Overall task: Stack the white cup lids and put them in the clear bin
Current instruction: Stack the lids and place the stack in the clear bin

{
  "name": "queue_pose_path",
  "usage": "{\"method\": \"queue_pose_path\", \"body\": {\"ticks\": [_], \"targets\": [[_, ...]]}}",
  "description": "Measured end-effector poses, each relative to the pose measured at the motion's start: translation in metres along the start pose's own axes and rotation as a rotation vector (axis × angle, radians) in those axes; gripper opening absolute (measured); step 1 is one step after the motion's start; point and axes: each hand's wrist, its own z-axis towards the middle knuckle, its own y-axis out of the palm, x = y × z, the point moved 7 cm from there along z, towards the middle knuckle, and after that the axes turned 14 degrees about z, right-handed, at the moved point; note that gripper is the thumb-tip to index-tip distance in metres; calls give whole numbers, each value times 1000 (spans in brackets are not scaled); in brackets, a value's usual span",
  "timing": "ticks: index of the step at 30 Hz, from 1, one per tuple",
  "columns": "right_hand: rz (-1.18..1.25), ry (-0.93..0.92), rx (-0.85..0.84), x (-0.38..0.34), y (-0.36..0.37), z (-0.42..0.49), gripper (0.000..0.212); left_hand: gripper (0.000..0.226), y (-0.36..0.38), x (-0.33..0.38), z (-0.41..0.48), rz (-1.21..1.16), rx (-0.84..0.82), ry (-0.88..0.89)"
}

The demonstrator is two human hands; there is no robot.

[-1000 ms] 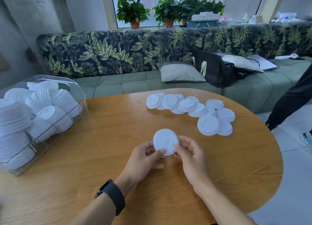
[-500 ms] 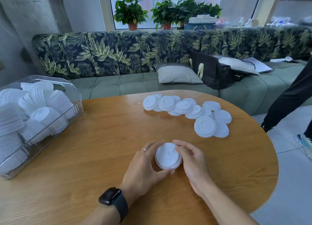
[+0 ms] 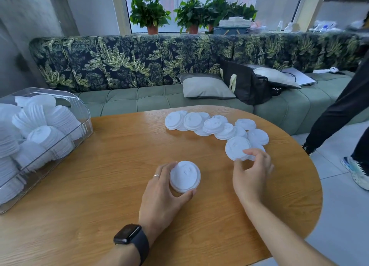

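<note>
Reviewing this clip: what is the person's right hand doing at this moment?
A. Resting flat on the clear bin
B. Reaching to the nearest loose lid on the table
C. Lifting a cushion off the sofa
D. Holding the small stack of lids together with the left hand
B: the right hand has its fingertips at the nearest loose lid, while the left hand alone holds the small stack of lids on the table.

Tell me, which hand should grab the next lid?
Probably the right hand: its fingers already touch the nearest loose lid in the scattered pile. The left hand is busy, its grip around the small stack on the table.
</note>
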Motion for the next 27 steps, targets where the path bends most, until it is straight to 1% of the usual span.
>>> {"method": "queue_pose_path", "body": {"ticks": [3,5,7,15,19,21,24,27], "targets": [[-51,101,35,14,-2,18,36,81,2,-1,-1,19,-17,-1],[-75,143,31,19,-1,25,44,82,3,0,-1,22,-27,4],[-92,171,19,21,0,30,47,83,3,0,0,25,-32,14],[-120,244,-9,24,5,35,42,84,5,0,-2,46,-45,11],[-140,243,-15,23,6,35,35,84,4,0,-1,46,-44,8],[-144,237,-24,22,6,34,36,84,4,0,-1,49,-45,7],[-69,256,-42,21,8,33,40,85,4,0,-2,45,-48,4],[38,265,-50,17,7,29,38,85,4,-1,-2,44,-55,-2]]}}
